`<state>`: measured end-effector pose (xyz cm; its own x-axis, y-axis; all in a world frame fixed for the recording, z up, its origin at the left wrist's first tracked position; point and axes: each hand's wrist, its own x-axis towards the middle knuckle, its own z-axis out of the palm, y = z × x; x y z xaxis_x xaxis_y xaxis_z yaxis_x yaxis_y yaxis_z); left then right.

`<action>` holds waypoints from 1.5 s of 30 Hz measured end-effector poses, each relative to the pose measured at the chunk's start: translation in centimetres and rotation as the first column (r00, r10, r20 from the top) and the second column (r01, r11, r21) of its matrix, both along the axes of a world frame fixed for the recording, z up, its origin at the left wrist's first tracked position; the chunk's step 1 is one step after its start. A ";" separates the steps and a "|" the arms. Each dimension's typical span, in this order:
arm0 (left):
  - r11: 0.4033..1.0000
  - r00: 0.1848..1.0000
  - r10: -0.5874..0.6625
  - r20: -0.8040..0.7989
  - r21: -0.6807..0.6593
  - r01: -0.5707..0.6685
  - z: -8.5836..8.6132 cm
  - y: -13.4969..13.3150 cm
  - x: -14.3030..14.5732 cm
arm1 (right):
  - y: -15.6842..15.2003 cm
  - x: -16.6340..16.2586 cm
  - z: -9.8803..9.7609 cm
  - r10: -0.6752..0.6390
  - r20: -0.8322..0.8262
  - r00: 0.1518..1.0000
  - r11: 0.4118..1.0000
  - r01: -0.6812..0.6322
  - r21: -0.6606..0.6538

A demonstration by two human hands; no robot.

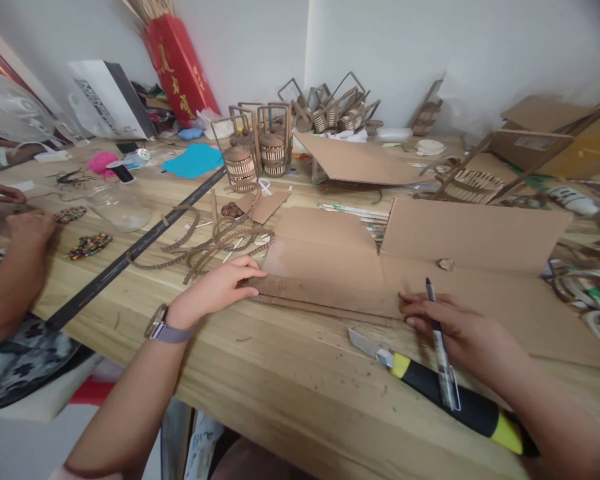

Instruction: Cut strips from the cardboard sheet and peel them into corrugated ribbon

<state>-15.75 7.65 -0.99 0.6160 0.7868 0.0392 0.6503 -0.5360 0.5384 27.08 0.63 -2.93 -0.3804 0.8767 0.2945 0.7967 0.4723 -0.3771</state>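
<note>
Along the front edge of a flattened, creased piece of cardboard (325, 253) runs a narrow, darker flap. My left hand (225, 283), with a watch on its wrist, holds the flap's left end, thumb nearer me and fingers over the board. At the flap's right end, the fingertips of my right hand (445, 323) touch the edge. A black-capped pen (444, 373) is tucked between that hand's fingers, cap pointing away from me. Just below, a black and yellow utility knife (440, 387) lies on the table, its blade exposed toward the left; the pen partly covers its handle.
Woven strips (215, 247) and a black bar (140, 247) lie left. Small lidded baskets (275, 153) stand behind, near another cardboard piece (350, 160). A glass jar (123, 210) and another person's arm (20, 273) are at far left. Coiled strips (593, 293) lie right.
</note>
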 end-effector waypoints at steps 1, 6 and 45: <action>1.000 1.000 -0.003 0.002 -0.002 0.003 0.0 0.0 0.0 | 0.0 0.0 0.0 0.012 0.005 1.000 1.000 -0.012 0.009; 1.000 1.000 -0.017 0.013 -0.007 0.017 0.0 0.0 0.1 | -0.1 -0.1 0.1 0.035 -0.001 0.999 0.999 -0.035 0.010; 0.997 0.996 0.011 -0.089 0.075 -0.004 0.4 -0.9 0.8 | -0.2 -0.5 0.6 0.064 0.060 0.996 0.991 -0.071 0.111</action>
